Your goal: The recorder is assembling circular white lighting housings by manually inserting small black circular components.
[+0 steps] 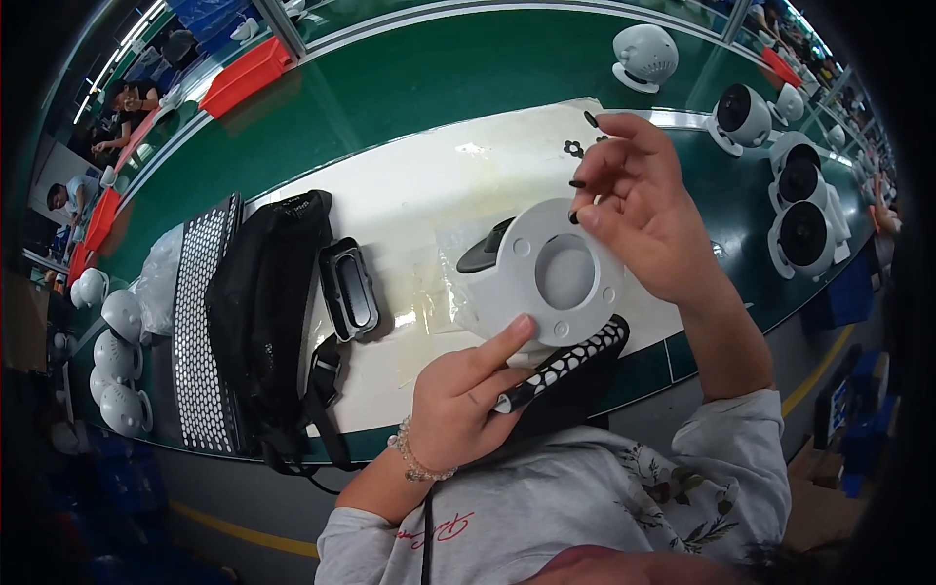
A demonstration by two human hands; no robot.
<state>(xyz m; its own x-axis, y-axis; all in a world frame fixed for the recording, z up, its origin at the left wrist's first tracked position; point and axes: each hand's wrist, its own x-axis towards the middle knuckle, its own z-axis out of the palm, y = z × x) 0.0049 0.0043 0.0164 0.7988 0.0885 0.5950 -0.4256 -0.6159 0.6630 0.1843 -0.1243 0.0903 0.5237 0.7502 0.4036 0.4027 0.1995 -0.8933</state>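
My left hand (463, 400) is closed on a white round-bodied device, with the thumb on its flat round base (514, 283). The base has a wide hole in the middle and small round recesses about its rim. A dark part (485, 252) of the device shows behind it. A black strip with white oval spots (570, 365) runs out from by the left fingers. Over the base's upper edge, my right hand (643, 200) is bent, fingers apart. Small black pads sit at its fingertips; the lowest pad (573, 216) is at the rim, pinched by thumb and finger.
A black bag (268, 312), an open dark case (349, 288) and a white-spotted black sheet (205, 331) lie on the left. White round devices stand at left (122, 405) and right (804, 234); another (645, 57) stands at the back. Red bins (249, 76) line the far edge.
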